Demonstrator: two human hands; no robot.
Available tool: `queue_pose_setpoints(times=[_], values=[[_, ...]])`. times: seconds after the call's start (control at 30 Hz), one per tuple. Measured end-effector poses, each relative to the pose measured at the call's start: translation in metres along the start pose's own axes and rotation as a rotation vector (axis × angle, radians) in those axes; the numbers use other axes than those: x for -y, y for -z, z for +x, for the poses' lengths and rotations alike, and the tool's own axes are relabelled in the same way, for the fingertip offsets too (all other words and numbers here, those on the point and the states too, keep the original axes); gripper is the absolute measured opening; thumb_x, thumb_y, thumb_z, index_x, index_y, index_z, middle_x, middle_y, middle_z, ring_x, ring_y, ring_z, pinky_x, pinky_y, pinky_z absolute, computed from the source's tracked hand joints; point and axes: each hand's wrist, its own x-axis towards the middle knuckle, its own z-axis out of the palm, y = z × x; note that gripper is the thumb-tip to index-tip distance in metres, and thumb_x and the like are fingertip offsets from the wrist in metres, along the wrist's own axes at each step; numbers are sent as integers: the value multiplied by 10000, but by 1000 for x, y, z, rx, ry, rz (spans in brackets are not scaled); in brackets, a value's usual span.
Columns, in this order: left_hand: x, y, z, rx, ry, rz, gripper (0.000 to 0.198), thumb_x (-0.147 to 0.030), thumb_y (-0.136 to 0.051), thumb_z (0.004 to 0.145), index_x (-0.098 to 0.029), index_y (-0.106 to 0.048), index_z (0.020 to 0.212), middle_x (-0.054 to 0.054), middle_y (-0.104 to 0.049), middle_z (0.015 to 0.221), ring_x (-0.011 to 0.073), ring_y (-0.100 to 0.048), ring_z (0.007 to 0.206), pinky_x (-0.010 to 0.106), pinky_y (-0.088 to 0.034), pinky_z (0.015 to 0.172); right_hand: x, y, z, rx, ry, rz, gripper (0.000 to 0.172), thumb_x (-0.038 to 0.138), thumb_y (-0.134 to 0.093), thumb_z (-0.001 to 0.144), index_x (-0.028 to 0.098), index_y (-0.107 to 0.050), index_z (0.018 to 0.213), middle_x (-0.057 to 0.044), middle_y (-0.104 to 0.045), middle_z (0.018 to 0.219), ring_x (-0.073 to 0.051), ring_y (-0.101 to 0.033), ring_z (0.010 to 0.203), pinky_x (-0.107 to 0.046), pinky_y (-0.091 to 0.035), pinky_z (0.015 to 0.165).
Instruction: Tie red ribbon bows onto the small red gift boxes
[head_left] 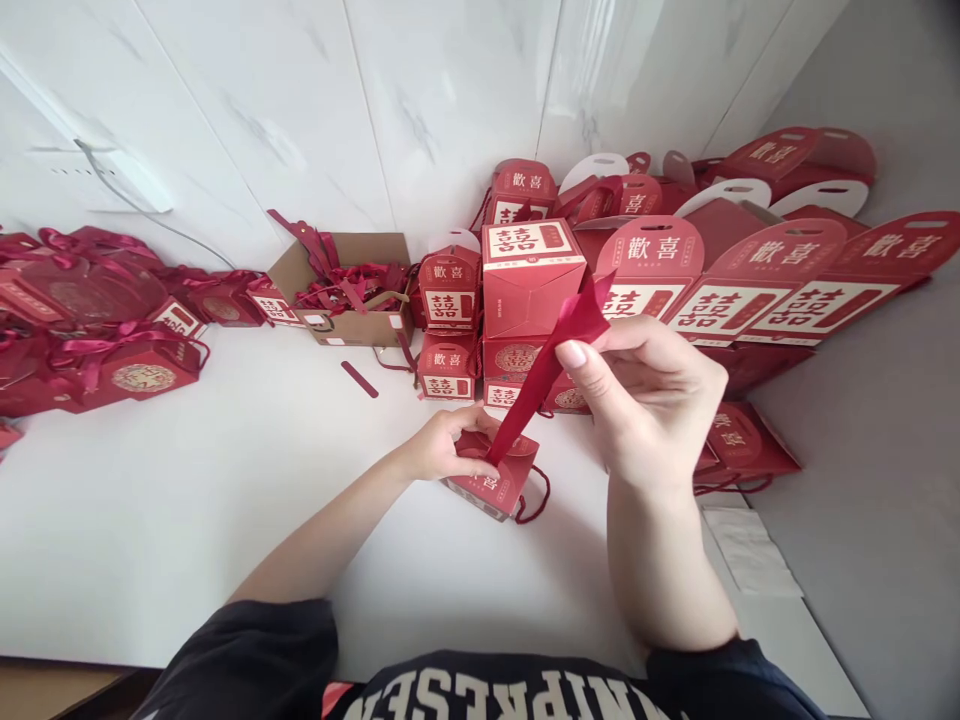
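Observation:
A small red gift box [510,475] with gold characters stands on the white table in front of me, a dark red cord handle [536,500] looping out at its right. My left hand [442,445] is closed at the box top, thumb and fingers around the spot where a red satin ribbon [529,395] comes up. From there the ribbon runs up and to the right, stretched straight. Its upper end is pinched between the thumb and fingers of my right hand [652,400], raised above the table. The left fingertips are partly hidden behind the ribbon.
An open cardboard box [360,328] of red ribbons stands by the wall. Right of it are stacked small gift boxes [448,300] and larger open-topped boxes [720,290]. Ribboned boxes [142,375] are piled at left. A red strip [360,380] lies on the table [262,470].

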Motion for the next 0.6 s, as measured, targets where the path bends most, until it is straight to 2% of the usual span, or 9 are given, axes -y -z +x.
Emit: queue_pose_setpoints(times=[0.13,0.23,0.3,0.37,0.5,0.6], values=[[3,-1,2,-75,-71,34,444,-271,-857,625,-177,-612,984,105,-712,1002,254,-682,964,448,-491,956,-4,-1,0,-33,29,-12,81,232,-726,811,238,-668,754,17,-676,707,-156,-635,628,-320,-543,618],[0,0,4,-48,-131,239,255,-319,-811,696,-206,-679,883,78,-742,1000,246,-681,985,504,-292,1141,-4,0,-1,-20,51,-59,85,254,-717,825,240,-662,761,10,-673,708,-163,-637,627,-329,-548,610],[-6,0,4,-29,-138,377,172,-353,-773,745,-236,-714,856,57,-753,1010,243,-670,1026,504,-158,1196,-3,0,-2,-13,61,-72,86,249,-716,827,239,-662,760,10,-672,707,-166,-643,632,-331,-551,611],[-13,-2,4,-47,-95,462,137,-365,-745,776,-268,-738,871,38,-749,1045,243,-651,1072,504,-139,1199,-1,0,-3,-4,61,-77,84,229,-716,825,237,-665,760,11,-674,705,-167,-648,632,-332,-552,613],[-20,-17,2,-222,36,545,96,-348,-741,780,-297,-761,858,19,-750,1026,257,-643,1089,561,-107,1186,4,0,-4,-9,76,-105,84,212,-724,816,236,-669,756,11,-678,700,-166,-642,625,-329,-548,602],[-13,-31,1,-327,37,523,78,-357,-752,768,-287,-764,800,21,-758,960,263,-646,1081,583,-68,1186,3,0,-2,-8,83,-147,92,223,-726,815,231,-664,747,9,-675,695,-165,-639,632,-325,-550,611]])
